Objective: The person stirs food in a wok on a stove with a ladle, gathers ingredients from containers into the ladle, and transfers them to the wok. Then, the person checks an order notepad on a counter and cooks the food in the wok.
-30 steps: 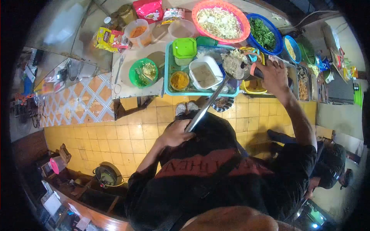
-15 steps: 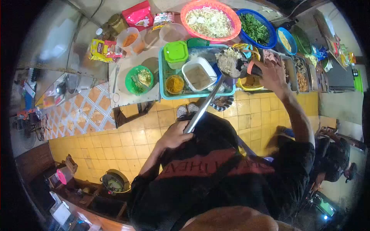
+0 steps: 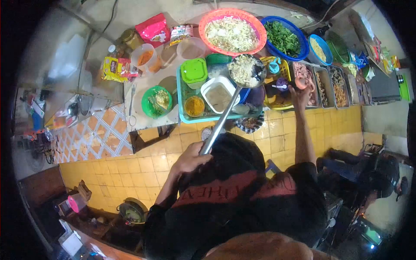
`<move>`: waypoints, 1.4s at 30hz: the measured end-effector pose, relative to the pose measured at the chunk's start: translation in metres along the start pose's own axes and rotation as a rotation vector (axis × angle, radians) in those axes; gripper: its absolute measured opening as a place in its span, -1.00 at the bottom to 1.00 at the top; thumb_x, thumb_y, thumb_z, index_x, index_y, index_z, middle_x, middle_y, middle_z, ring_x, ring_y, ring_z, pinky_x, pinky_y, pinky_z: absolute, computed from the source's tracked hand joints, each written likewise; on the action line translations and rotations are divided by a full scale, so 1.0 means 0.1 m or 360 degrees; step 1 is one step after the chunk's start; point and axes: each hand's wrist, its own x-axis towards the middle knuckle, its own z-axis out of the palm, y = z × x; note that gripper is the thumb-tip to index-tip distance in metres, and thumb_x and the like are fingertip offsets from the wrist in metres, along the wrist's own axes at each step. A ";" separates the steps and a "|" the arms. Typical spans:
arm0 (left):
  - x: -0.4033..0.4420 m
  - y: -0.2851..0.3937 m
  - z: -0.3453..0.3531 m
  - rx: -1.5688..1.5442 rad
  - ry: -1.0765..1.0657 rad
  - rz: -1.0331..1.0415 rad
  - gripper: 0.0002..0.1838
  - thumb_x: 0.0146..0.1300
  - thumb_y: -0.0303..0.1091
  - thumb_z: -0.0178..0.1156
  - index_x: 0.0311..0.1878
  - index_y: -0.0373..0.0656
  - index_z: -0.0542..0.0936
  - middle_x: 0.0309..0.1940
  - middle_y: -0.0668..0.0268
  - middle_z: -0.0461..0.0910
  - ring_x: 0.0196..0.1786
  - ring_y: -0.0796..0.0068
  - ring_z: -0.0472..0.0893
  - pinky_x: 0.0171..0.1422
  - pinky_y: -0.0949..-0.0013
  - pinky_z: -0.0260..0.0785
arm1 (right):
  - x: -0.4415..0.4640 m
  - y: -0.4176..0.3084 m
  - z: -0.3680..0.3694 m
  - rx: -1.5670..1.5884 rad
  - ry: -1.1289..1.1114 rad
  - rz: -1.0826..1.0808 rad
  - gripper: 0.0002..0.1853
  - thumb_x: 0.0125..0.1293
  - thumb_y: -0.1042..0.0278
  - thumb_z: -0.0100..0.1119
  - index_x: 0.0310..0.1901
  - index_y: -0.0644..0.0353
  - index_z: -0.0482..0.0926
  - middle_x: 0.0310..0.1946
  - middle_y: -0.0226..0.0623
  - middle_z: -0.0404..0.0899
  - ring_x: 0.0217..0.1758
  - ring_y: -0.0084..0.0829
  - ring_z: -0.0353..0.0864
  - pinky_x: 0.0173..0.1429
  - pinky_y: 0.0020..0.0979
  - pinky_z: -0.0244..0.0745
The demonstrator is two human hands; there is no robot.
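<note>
My left hand (image 3: 190,159) is closed round the long metal handle of a ladle (image 3: 220,119). Its bowl, filled with a pale shredded mix, hangs over the right part of the turquoise tray (image 3: 182,113), beside a white square container (image 3: 219,96). At the yellow basket's (image 3: 277,105) right edge, my right hand (image 3: 301,96) grips a small orange-rimmed container (image 3: 302,82), partly hidden by the fingers, near the metal tray of pink pieces (image 3: 303,69). A purple cup with a white spoon (image 3: 279,86) and a light-blue scoop (image 3: 274,65) lie in the basket.
Behind the tray stand a pink basin of shredded vegetable (image 3: 234,34) and a blue basket of greens (image 3: 282,38). A green bowl (image 3: 156,102) is at left; metal trays of toppings (image 3: 340,89) are at right. Another person (image 3: 377,177) is at the lower right.
My right hand has moved away from above the ladle, down to the right, with the orange-rimmed container. The ladle has shifted slightly left, and more pale shreds now show in its bowl.
</note>
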 end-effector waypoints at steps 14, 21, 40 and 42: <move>-0.05 0.39 0.02 -0.0151 0.0050 -0.0269 -0.82 0.06 -0.38 0.20 -0.31 -0.16 0.41 -0.60 0.42 0.39 -0.57 0.60 0.40 -0.53 0.51 0.25 | -0.64 -0.64 0.51 0.0583 0.0166 0.0304 -0.26 0.07 0.38 0.25 0.24 0.34 0.09 -0.09 0.06 0.44 -0.02 -0.06 0.46 0.08 -0.23 0.34; -0.05 0.34 -0.01 0.0005 0.0068 -0.0128 -0.81 0.06 -0.40 0.20 -0.27 -0.19 0.44 -0.59 0.43 0.41 -0.53 0.61 0.40 -0.50 0.51 0.23 | -0.37 -0.91 0.74 0.0238 -0.0008 0.0905 -0.23 -0.01 0.10 0.36 0.16 0.27 0.20 -0.07 0.12 0.47 0.00 0.09 0.47 0.09 -0.15 0.35; -0.12 0.03 -0.04 0.0049 0.0120 0.0013 -0.82 0.12 -0.42 0.16 -0.23 -0.26 0.45 -0.61 0.32 0.47 -0.65 0.50 0.49 -0.56 0.41 0.35 | 0.77 -1.84 -0.53 -0.0217 -0.0260 -0.1204 -0.26 -0.26 0.40 0.33 0.12 0.18 0.34 -0.01 -0.14 0.42 0.05 -0.07 0.37 0.18 -0.15 0.25; -0.12 0.04 -0.04 0.0036 0.0115 -0.0028 -0.82 0.12 -0.41 0.16 -0.23 -0.26 0.45 -0.61 0.31 0.47 -0.64 0.49 0.49 -0.56 0.41 0.36 | 0.70 -2.00 -0.51 -0.0329 -0.0284 -0.1276 -0.38 -0.12 0.41 0.22 0.11 0.03 0.39 -0.02 -0.25 0.44 0.06 -0.12 0.36 0.19 -0.16 0.24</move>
